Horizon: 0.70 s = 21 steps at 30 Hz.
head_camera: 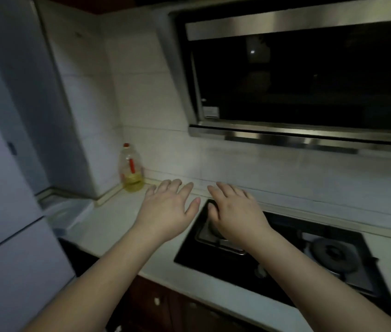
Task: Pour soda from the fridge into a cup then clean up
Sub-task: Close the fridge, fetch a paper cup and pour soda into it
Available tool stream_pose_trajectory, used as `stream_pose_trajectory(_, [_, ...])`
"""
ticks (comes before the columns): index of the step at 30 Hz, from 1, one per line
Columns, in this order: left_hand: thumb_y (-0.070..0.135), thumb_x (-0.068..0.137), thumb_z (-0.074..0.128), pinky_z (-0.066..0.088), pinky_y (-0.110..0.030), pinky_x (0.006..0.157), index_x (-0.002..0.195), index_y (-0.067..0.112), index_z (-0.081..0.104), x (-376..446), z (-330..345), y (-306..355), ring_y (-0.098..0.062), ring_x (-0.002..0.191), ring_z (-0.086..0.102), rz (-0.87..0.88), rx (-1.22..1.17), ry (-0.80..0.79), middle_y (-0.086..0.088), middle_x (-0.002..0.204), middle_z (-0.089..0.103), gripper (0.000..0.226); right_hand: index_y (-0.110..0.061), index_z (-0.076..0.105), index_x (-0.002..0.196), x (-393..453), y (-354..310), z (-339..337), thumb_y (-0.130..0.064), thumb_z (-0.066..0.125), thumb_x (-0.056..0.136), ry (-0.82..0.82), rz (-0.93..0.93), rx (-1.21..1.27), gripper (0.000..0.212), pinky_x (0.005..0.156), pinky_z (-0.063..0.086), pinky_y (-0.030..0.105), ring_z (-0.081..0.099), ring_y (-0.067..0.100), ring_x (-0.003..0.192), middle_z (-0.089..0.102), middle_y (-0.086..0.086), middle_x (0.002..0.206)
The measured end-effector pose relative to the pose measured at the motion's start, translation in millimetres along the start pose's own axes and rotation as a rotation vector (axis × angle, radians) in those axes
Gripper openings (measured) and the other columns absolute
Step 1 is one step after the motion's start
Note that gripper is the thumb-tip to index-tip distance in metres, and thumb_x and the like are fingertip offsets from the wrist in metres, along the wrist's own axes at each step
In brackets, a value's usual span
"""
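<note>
Both my hands are stretched out palm down above the kitchen counter, fingers straight and holding nothing. My left hand (168, 207) hovers over the pale countertop (117, 219). My right hand (235, 209) is over the left burner of the black gas hob (213, 257). A white fridge (5, 188) with its doors shut fills the left side of the view. No soda and no cup are visible.
A clear bottle of yellow oil (131, 170) with a red cap stands in the corner by the tiled wall. A steel and black range hood (297, 75) hangs above the hob. The right burner (333, 255) is near my right forearm. Dark cabinets (165, 305) lie below the counter.
</note>
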<state>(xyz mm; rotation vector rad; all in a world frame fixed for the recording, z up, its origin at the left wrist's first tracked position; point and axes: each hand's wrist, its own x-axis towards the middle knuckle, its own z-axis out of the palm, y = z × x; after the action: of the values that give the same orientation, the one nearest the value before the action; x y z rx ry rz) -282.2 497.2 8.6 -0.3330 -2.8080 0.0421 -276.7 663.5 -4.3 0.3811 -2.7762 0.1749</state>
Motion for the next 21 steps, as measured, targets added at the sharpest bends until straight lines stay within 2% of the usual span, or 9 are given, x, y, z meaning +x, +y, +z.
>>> stream_pose_trajectory(2, [0.064,0.077,-0.003,0.03,-0.043,0.109,0.145,0.031,0.036,15.8,1.4,43.4,-0.018,0.135,0.035,0.07,-0.007,0.012,0.003,0.144,0.044,0.085,-0.02,0.049,0.135,-19.0,41.8,-11.2,-0.044,0.027,0.087,0.008,0.068,-0.023,0.057,0.1,0.039,0.039,0.05,0.026,0.125,0.052,0.006,0.139])
stream_pose_trajectory(7, [0.06,0.081,0.004,0.031,-0.042,0.107,0.138,0.029,0.046,39.0,13.1,156.9,-0.019,0.133,0.039,0.262,-0.053,0.028,0.004,0.14,0.049,0.077,-0.026,0.031,0.145,-69.1,139.1,-37.4,-0.041,0.033,0.097,0.006,0.237,-0.048,0.05,0.108,0.028,0.038,0.031,0.021,0.137,0.032,0.0,0.153])
stream_pose_trajectory(10, [0.061,0.079,-0.001,0.029,-0.04,0.11,0.142,0.031,0.04,50.4,11.4,212.8,-0.019,0.138,0.032,0.328,-0.114,0.031,0.005,0.148,0.04,0.081,-0.026,0.031,0.145,-99.9,186.5,-49.4,-0.043,0.028,0.097,0.012,0.323,-0.092,0.051,0.107,0.028,0.037,0.032,0.021,0.137,0.033,0.0,0.152])
stream_pose_trajectory(13, [0.063,0.077,-0.003,0.027,-0.041,0.112,0.145,0.032,0.035,57.9,5.4,263.6,-0.02,0.142,0.026,0.399,-0.16,0.026,0.004,0.153,0.033,0.083,-0.025,0.036,0.143,-130.3,227.6,-63.4,-0.047,0.015,0.089,0.012,0.416,-0.155,0.061,0.105,0.031,0.038,0.037,0.021,0.134,0.039,0.001,0.148])
stream_pose_trajectory(17, [0.061,0.087,0.008,0.025,-0.043,0.111,0.146,0.033,0.031,59.3,1.4,327.8,-0.02,0.142,0.023,0.522,-0.192,0.003,0.004,0.155,0.03,0.069,-0.023,0.04,0.142,-169.5,268.1,-82.4,-0.045,0.024,0.089,0.026,0.54,-0.2,0.059,0.107,0.03,0.04,0.038,0.023,0.134,0.043,0.003,0.147])
stream_pose_trajectory(21, [0.062,0.078,-0.002,0.029,-0.041,0.107,0.145,0.034,0.033,57.7,-5.0,388.4,-0.018,0.137,0.033,0.641,-0.216,0.041,0.006,0.15,0.037,0.08,-0.023,0.038,0.143,-208.4,301.1,-100.9,-0.048,0.026,0.093,0.051,0.672,-0.242,0.057,0.111,0.025,0.042,0.035,0.023,0.136,0.039,0.004,0.149])
